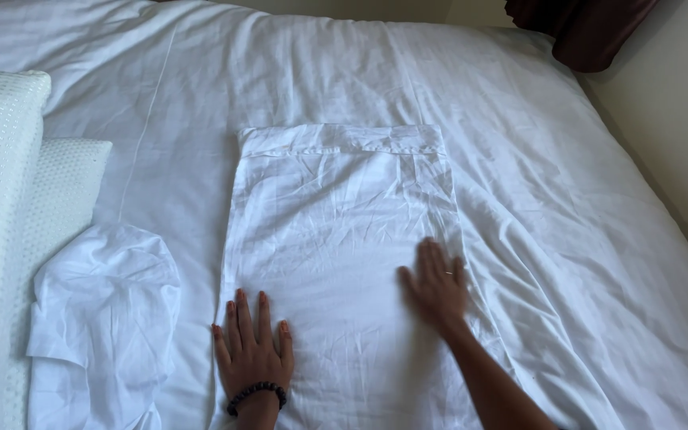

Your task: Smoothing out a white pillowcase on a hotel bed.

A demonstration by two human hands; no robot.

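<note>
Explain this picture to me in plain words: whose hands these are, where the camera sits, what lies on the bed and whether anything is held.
There is no machine here. The one picture comes from a camera worn on a person's head, looking down at that person's own two bare hands.

Below them is a bed covered in a white sheet. In the middle lies a flat white pillowcase, creased, with its hemmed end away from the person.

The left hand, with a dark bead bracelet on its wrist, lies flat near the pillowcase's left edge. The right hand lies open on the right part of it and looks blurred. Neither hand grips anything; both are spread flat on the cloth.

At the left sits a crumpled white cloth, and beside it two textured white pillows. A dark curtain hangs at the top right.
</note>
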